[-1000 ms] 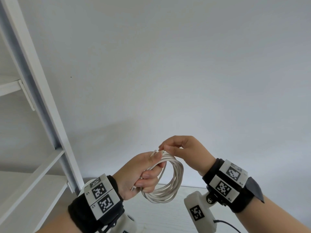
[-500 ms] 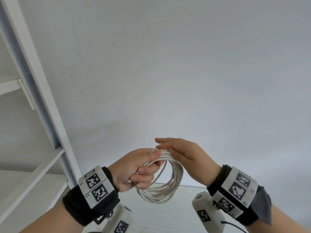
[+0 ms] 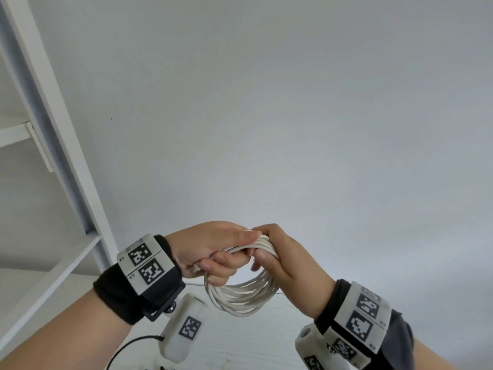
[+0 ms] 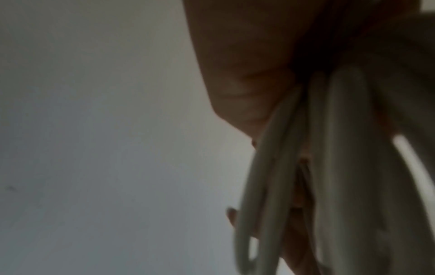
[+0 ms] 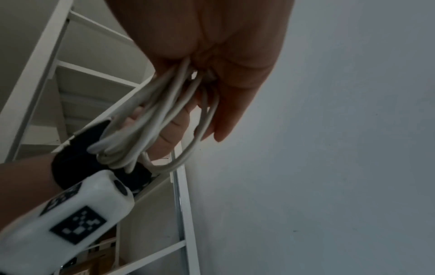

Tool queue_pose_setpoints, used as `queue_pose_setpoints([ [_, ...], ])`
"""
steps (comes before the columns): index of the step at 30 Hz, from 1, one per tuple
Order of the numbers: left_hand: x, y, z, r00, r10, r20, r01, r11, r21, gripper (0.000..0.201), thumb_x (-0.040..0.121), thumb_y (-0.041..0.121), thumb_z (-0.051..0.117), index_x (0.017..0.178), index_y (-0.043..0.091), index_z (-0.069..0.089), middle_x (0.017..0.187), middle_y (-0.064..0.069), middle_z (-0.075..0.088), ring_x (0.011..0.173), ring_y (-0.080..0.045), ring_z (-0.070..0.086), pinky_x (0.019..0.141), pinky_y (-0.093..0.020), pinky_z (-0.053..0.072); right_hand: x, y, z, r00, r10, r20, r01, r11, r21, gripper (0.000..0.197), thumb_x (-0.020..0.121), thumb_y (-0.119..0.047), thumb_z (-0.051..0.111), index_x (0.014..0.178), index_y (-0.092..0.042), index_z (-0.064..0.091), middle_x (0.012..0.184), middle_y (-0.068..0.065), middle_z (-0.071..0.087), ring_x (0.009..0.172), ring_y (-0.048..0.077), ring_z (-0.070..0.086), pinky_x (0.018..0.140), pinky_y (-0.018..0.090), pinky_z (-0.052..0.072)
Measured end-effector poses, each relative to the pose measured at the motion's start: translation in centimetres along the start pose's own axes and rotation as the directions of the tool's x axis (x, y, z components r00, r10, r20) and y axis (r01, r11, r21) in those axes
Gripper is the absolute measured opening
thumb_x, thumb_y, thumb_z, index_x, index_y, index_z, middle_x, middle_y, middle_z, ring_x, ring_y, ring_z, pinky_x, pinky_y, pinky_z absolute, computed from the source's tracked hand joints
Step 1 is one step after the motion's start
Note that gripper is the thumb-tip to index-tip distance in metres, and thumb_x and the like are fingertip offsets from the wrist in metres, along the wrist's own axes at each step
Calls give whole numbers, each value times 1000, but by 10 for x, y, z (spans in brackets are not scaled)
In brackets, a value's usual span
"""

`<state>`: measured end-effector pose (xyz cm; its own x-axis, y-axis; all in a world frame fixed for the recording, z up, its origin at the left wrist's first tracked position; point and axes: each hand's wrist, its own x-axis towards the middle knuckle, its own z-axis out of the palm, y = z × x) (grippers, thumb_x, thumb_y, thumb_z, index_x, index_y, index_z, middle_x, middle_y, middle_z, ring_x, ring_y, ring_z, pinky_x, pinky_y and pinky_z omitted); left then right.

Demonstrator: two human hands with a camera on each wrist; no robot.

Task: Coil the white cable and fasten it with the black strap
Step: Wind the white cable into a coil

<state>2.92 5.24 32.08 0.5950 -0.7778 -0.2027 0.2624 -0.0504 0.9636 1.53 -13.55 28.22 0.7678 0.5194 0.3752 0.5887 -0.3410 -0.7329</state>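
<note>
The white cable (image 3: 240, 297) is wound into a coil of several loops and held in the air above the table. My left hand (image 3: 234, 252) grips the top of the coil from the left, fingers curled under the bundle and thumb lying over it. My right hand (image 3: 262, 244) holds the same stretch from the right, fingers over the top and thumb across the front of the loops. In the left wrist view the loops (image 4: 270, 186) run past my palm, blurred. In the right wrist view the coil (image 5: 160, 115) lies against my right palm (image 5: 223, 55). No black strap is in view.
A white shelf frame (image 3: 66, 145) with slanted posts stands at the left. Below the hands lies a white table top (image 3: 253, 337). A plain pale wall (image 3: 293, 116) fills the background. A thin black cord (image 3: 128, 348) trails from the left wrist camera.
My right hand, which lay flat on top of the coil, has dropped and closed round the bundle beside my left hand. The coil now hangs flatter.
</note>
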Motion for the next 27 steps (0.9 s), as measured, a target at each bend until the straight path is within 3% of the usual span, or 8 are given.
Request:
queue_pose_setpoints([
  [3,5,1,2,990,5,-140,16,989,150,33,87,43,50,72,13,46,42,8,35,27,-3,27,41,-19,40,2,5,3,997,55,-54,-58,996,-68,39,83,-56,36,97,-22,48,78,-8,59,70,13,61,67,31,52],
  [8,16,-6,-2,941,117,-316,-27,961,275,34,83,42,55,81,8,55,51,7,46,38,-7,40,64,-34,55,9,17,6,976,169,-137,-181,980,-78,37,83,-53,38,84,-17,49,74,4,61,63,19,62,66,44,53],
  [11,26,-19,-3,814,288,-504,-41,894,446,28,87,37,57,94,11,55,61,5,58,48,-13,52,72,-42,59,15,24,11,951,221,-218,-243,966,-82,36,88,-46,41,80,-11,47,71,12,60,67,31,60,66,50,51],
  [14,32,-39,-2,674,494,-549,-40,767,641,13,93,33,49,105,31,55,78,7,64,63,-11,62,78,-36,57,21,29,13,920,281,-273,-301,953,-34,26,94,-32,44,77,-12,48,68,9,57,67,36,61,65,50,51],
  [18,31,-62,-2,620,528,-581,-133,800,585,24,94,26,48,112,38,59,81,7,64,55,-11,59,67,-28,56,22,34,22,914,321,-247,-334,942,-12,26,93,-30,44,79,-9,49,65,6,55,66,37,62,63,48,51],
  [21,32,-68,-9,601,499,-624,-85,817,571,23,95,25,47,110,33,62,73,8,59,42,-13,45,49,-23,45,23,38,30,916,353,-191,-352,935,39,32,87,-40,42,77,-11,48,65,1,50,66,37,60,67,49,50],
  [24,32,-72,-18,581,508,-635,-32,794,606,21,95,24,45,105,28,64,70,8,56,40,-11,41,44,-17,38,28,44,36,929,348,-123,-345,937,51,42,80,-46,39,82,-6,51,67,2,51,72,40,59,69,49,50],
  [27,29,-79,-31,569,507,-647,11,782,623,20,96,23,44,101,29,63,70,6,56,37,-5,40,44,-15,36,36,55,44,940,337,-50,-336,942,20,37,87,-42,43,83,-6,51,68,2,55,73,36,60,69,46,50],
])
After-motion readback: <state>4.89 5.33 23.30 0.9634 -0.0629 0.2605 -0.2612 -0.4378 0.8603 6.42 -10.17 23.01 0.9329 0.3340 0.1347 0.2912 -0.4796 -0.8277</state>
